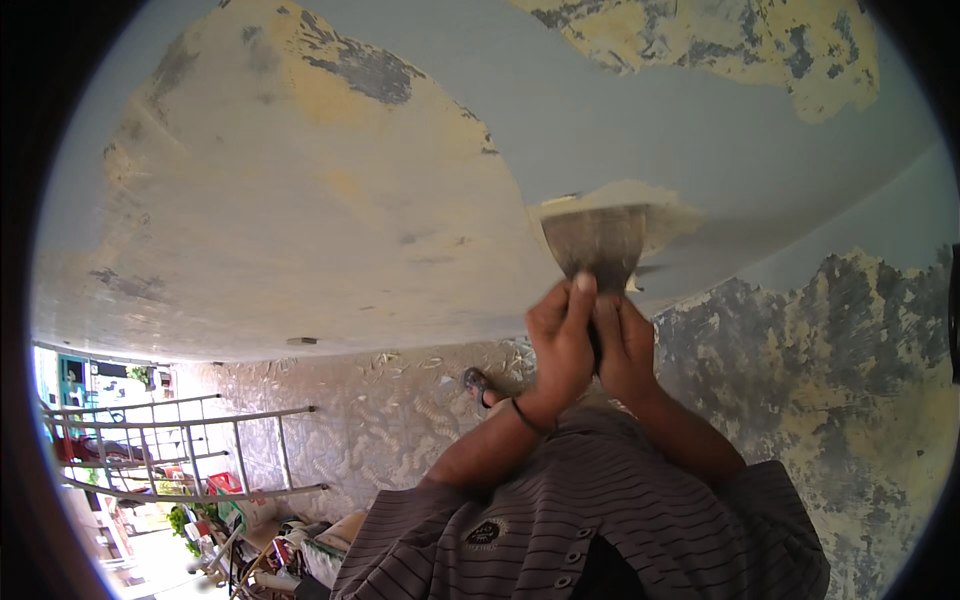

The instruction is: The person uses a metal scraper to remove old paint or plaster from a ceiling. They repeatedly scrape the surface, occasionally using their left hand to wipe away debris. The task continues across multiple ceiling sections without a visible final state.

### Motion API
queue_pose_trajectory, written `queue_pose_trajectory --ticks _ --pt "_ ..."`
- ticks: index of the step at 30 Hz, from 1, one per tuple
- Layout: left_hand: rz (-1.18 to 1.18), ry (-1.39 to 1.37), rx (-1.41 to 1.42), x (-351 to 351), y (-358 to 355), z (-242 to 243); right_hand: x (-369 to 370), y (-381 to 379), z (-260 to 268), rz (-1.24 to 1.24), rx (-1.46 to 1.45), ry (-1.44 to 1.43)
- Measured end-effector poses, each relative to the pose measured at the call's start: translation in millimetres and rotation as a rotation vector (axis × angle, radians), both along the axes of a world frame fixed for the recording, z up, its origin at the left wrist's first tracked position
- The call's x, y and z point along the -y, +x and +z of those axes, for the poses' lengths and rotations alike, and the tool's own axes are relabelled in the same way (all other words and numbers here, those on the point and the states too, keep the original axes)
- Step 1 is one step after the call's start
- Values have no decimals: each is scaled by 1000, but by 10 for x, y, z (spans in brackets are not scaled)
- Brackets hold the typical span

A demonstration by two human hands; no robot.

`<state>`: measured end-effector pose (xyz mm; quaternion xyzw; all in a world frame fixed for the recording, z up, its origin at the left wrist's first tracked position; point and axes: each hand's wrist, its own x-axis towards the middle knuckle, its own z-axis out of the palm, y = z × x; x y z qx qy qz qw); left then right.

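Both of my hands grip a wide-bladed scraper by its dark handle. My left hand is on the left side, its thumb resting at the base of the blade. Against the right side of the handle lies my right hand, fingers curled in. The blade points away from me over a pale yellowish patch in the grey-blue wall paint. A small loose flake hangs just right of the blade. Left of the scraper spreads a large pale stripped area of wall. The blade is slightly blurred.
An adjoining wall at the right has mottled grey and yellow patches. A metal ladder stands at the lower left, near piled household items. Paint flakes lie on the patterned floor along the wall base.
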<state>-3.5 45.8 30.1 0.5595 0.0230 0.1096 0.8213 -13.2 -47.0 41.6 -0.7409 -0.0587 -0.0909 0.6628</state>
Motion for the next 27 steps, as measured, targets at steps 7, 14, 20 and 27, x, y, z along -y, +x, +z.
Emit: queue_pose_trajectory --ticks 7,14,20,27 --pt "48 70 18 -219 126 638 -199 101 308 33 -45 93" --pt "-46 10 -184 -297 -126 117 -49 -206 -178 264 -353 335" --pt "-283 38 -179 -463 -60 293 -171 -232 -179 208 -255 468" --pt "-331 -10 -45 -465 54 215 -347 -203 -25 132 -137 373"
